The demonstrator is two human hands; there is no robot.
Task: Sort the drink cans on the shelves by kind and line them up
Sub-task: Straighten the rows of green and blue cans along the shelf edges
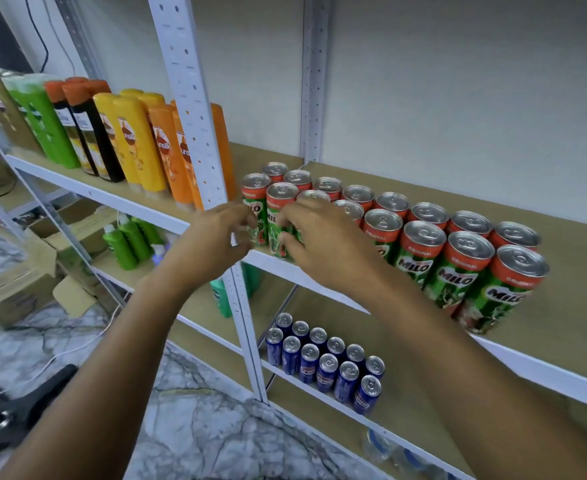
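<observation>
On the white metal shelf (pixel 320 271) at frame centre I see green-and-red Milo drink cans (pixel 420 249) in two rows. My right hand (pixel 320 244) curls its fingers around the front can (pixel 280 220) at the rows' left end, while my left hand (pixel 212 237) hovers just left, fingers loosely curled, too blurred to tell contact. Blue cans (pixel 326 362) stand lined up lower down.

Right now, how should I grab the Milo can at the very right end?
Probably wrap your fingers around the round side of the rightmost Milo can, coming from the front right. It stands upright at the shelf edge; neighbours crowd its left and back, and the flat lid offers no hold.
</observation>
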